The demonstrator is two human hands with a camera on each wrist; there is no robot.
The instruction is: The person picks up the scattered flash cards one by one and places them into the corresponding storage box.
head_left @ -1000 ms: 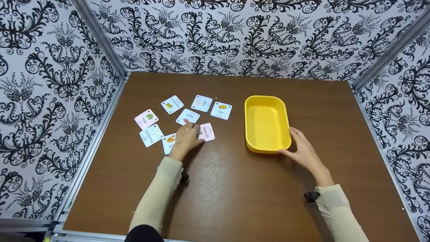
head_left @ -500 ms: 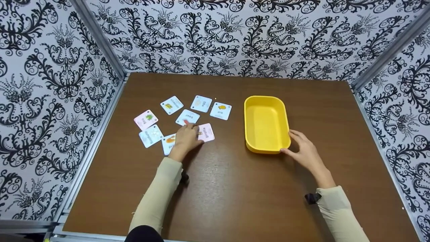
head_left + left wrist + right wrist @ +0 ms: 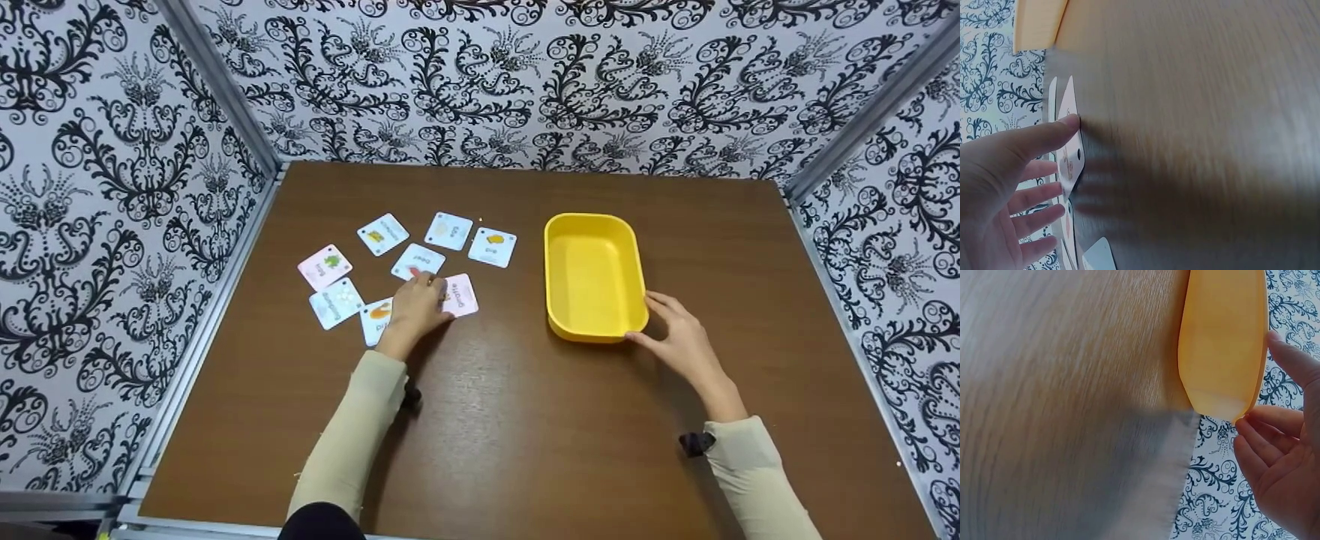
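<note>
My left hand [image 3: 416, 306] rests over the spread of picture cards, its thumb and fingers loosely spread. In the left wrist view its thumb tip touches a pink card [image 3: 1071, 152], the one marked giraffe in the head view. A blue card marked beef [image 3: 424, 257] lies just beyond the fingers, and another blue card [image 3: 374, 324] is partly hidden by the hand. My right hand [image 3: 681, 343] stands at the near right corner of a yellow plastic bin [image 3: 550, 277]. Its thumb and fingertips touch the bin's [image 3: 1221, 343] outside in the right wrist view, fingers relaxed.
Several more cards lie face up on the brown table [image 3: 480, 435]: a pink card with a green picture [image 3: 325, 268], a blue one below it [image 3: 337, 303], and a blue card [image 3: 493, 247] nearest the bin. Patterned walls [image 3: 450, 90] border the table.
Over the last second the right hand has shifted very slightly at the bin's corner. The left hand, the cards and the bin look unmoved.
</note>
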